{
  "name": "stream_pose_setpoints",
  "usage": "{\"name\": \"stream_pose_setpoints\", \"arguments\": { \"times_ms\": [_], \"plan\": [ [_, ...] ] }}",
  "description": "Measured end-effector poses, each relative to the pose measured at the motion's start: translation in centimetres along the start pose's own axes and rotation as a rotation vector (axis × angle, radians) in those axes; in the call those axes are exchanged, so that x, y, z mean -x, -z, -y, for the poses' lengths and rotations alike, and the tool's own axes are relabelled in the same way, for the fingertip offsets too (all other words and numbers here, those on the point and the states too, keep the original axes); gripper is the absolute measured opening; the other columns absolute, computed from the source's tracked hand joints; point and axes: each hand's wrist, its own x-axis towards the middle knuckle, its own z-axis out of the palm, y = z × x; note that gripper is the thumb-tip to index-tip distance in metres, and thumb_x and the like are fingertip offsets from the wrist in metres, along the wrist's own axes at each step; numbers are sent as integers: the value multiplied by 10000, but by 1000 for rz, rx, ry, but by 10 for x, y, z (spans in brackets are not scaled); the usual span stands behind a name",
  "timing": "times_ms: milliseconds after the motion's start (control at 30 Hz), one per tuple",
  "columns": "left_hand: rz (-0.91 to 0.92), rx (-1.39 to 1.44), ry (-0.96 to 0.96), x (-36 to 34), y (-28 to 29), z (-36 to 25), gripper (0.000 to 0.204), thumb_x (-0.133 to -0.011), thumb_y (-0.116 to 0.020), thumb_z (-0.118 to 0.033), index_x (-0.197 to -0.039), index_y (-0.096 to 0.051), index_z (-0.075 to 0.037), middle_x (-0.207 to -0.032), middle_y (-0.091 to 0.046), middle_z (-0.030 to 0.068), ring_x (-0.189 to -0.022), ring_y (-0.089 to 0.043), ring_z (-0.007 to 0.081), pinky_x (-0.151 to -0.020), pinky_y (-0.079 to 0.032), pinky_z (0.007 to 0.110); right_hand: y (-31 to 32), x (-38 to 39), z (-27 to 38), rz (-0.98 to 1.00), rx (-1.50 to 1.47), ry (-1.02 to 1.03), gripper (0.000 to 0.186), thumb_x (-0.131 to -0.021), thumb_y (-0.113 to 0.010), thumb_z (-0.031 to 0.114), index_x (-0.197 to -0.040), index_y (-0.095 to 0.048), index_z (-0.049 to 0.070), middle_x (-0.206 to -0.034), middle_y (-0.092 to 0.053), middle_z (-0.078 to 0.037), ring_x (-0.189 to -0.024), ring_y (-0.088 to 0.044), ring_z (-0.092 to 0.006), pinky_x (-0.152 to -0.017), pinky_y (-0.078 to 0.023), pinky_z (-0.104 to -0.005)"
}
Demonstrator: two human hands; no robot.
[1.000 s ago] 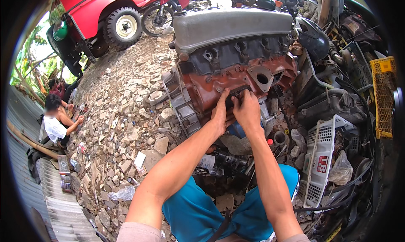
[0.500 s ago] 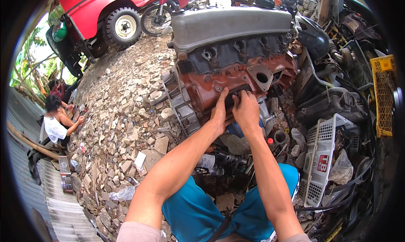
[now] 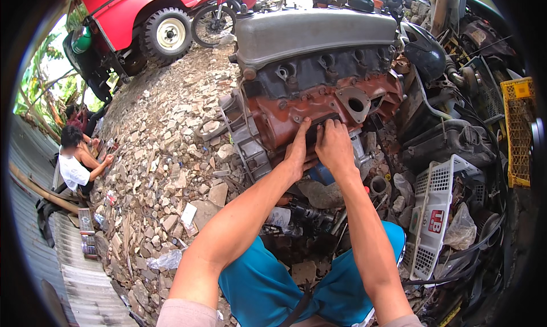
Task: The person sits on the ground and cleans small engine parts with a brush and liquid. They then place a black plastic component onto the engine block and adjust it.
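Observation:
An engine stands before me, with a grey valve cover, black upper section and rust-red block with an oval flange. My left hand is closed around the left end of a dark, elongated part against the block's side, thumb on top, other fingers partly hidden. My right hand has its fingers bent and pressed onto the same part, right of my left thumb. Whether that part is fixed to the block, I cannot tell. Below sit a blue part and dark machinery.
Rubble ground spreads left, where two people sit beside corrugated sheeting. A red vehicle and motorcycle stand behind. Scrap, a white plastic crate and a yellow crate crowd the right.
My right hand's fingers have shifted very slightly upward on the dark part; both hands otherwise keep their places on the block. The person in white on the left has moved their head slightly.

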Motion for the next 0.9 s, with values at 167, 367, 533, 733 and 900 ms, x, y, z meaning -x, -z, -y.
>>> {"name": "stream_pose_setpoints", "arguments": {
  "times_ms": [167,367,533,733,900],
  "plan": [
    [2,-12,-19,0,1,0,1112,-684,-502,-838,-1439,-297,-48,-1303,-484,249,-1188,-511,323,-1030,-362,453,-5,-6,-3,46,-132,-64,233,-907,-482,155,-840,-564,-52,-754,-593,-241,-733,-567,-432,-733,-463,-496],
    [35,-69,3,0,4,0,1138,-666,-470,-870,-1446,-290,-63,-1324,-468,242,-1235,-468,330,-1067,-294,476,4,-21,-16,436,-905,-896,321,-927,-497,258,-836,-567,-42,-741,-622,-201,-710,-611,-359,-640,-452,-416],
    [-42,-90,4,0,4,-2,1084,-674,-458,-875,-1315,-472,-1,-1220,-555,177,-1157,-508,300,-1006,-351,449,4,-12,-9,192,-178,-310,276,-907,-525,232,-830,-572,-29,-777,-636,-226,-721,-613,-409,-649,-458,-464],
    [-56,-115,16,1,4,-2,1072,-676,-451,-876,-1303,-489,-6,-1187,-575,158,-1146,-514,297,-995,-359,448,2,-6,-3,126,-39,-45,273,-901,-498,195,-842,-575,-60,-818,-633,-270,-795,-624,-425,-729,-488,-491],
    [-21,-117,10,3,-1,-3,1096,-663,-443,-889,-1312,-479,-6,-1188,-577,164,-1160,-509,302,-1002,-354,451,2,-16,-15,300,-547,-456,299,-912,-500,226,-847,-593,-50,-776,-634,-230,-690,-615,-396,-646,-483,-458]
  ]
}}
